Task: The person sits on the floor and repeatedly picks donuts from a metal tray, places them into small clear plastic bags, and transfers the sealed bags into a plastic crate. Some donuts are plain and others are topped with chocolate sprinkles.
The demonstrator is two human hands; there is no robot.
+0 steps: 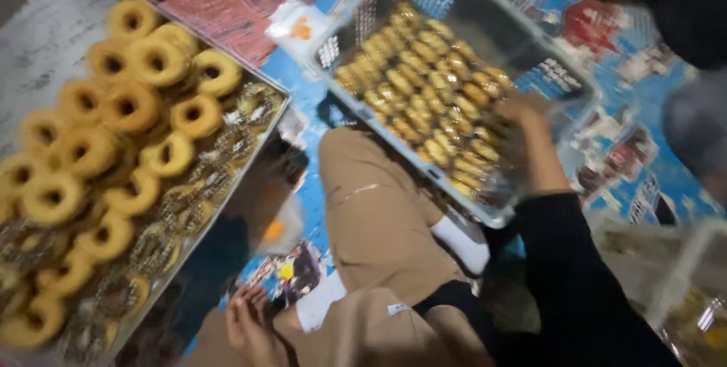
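The right hand (530, 128) is gripping the far edge of a clear tray of small pastries (424, 87) tilting over the knees, risking spills, while the left hand (250, 321) is resting open, empty, beside the doughnut tray (227, 193).

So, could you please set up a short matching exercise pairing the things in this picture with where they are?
Things:
1. ring doughnuts
2. clear box of pastries
3. right hand
4. left hand

Places:
A. bottom of the view, beside the knee
B. on the tray at left
C. at the clear box's near right edge
D. upper middle, over the blue mat

Pairs: 1-B, 2-D, 3-C, 4-A
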